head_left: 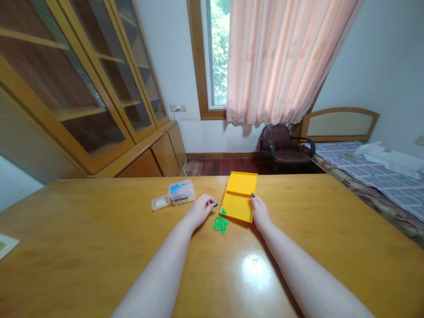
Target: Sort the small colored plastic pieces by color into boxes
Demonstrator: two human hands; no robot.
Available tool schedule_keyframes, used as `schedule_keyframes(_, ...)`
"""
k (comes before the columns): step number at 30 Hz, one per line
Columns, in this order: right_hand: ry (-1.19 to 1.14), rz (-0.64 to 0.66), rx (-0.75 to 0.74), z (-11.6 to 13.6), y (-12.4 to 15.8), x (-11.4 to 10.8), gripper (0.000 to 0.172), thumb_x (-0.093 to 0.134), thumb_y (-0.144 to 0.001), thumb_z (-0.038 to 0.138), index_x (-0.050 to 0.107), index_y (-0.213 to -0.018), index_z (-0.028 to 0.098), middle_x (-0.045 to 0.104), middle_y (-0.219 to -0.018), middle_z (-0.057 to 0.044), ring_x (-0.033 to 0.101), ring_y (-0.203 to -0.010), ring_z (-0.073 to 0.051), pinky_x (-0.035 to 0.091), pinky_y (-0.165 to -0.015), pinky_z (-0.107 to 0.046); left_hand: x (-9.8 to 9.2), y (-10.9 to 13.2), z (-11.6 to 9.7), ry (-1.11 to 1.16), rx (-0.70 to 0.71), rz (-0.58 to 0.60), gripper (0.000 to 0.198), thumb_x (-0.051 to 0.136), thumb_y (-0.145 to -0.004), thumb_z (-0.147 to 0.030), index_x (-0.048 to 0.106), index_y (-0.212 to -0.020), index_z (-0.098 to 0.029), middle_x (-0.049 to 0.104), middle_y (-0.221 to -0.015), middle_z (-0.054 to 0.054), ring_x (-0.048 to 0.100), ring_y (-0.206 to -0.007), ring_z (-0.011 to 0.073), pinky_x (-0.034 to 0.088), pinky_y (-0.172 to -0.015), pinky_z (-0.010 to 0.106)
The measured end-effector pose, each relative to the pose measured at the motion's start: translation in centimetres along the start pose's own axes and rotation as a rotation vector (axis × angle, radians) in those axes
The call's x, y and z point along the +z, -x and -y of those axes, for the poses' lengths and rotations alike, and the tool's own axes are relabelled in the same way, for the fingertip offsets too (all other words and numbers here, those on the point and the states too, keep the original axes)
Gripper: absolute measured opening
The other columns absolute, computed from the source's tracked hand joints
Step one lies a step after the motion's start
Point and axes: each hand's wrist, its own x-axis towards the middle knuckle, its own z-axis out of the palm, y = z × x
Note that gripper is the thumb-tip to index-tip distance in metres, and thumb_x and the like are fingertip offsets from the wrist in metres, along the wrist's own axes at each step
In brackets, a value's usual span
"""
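Note:
An open yellow plastic box (239, 206) lies on the table, its flat lid half (243, 181) folded out toward the far edge. My right hand (261, 213) grips the box by its right side, thumb on the rim. Just left of the box, my left hand (202, 209) is closed in a pinch; whatever is between the fingertips is too small to make out. Some small green pieces (224, 211) sit in the box's near left corner. A loose pile of similar green pieces (220, 224) lies on the table in front of that corner.
A clear plastic case (181, 192) with blue pieces on top stands left of my left hand, beside a smaller clear box (160, 203) holding pale pieces. Beyond the wooden table (99, 238) are a chair (281, 143), a bed (371, 168) and a glass-door cabinet (122, 104).

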Motion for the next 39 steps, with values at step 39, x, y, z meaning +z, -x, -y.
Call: schedule_keyframes(39,-0.031,0.045,0.066,-0.1,-0.1,0.0,0.040,0.059,-0.066,0.058,0.063,-0.081,0.021,0.070,-0.083,-0.004,0.064,-0.083,-0.025,0.050,-0.072,-0.034,-1.1,0.8,0.3,-0.068,-0.089,0.497,0.017,0.053,-0.074,-0.028,0.063,-0.083,-0.019,0.064,-0.080,0.001,0.056,-0.070,0.0137,0.040,-0.062,0.021)
